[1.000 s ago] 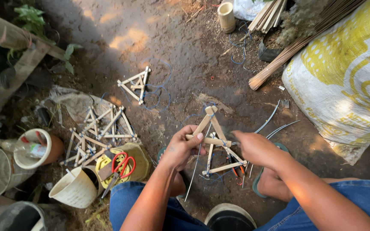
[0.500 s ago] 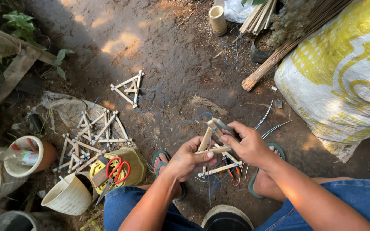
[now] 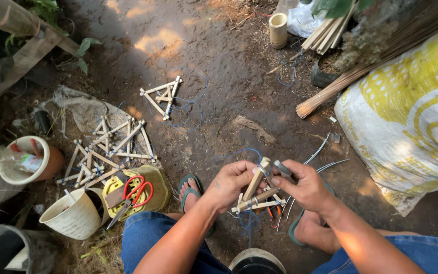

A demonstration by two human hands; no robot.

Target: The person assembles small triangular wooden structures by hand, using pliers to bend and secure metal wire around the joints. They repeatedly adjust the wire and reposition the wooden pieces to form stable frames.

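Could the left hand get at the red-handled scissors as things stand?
Probably yes, once it lets go: the left hand is gripping the stick frame, but the scissors lie uncovered on the yellow container beside the left knee.

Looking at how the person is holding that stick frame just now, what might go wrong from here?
The left hand grips the small bamboo frame only near its top, so a joint may twist loose. The right hand works a grey tool close to the left fingertips, which it may nick. Loose blue wire dangles near the sandalled foot and might snag.
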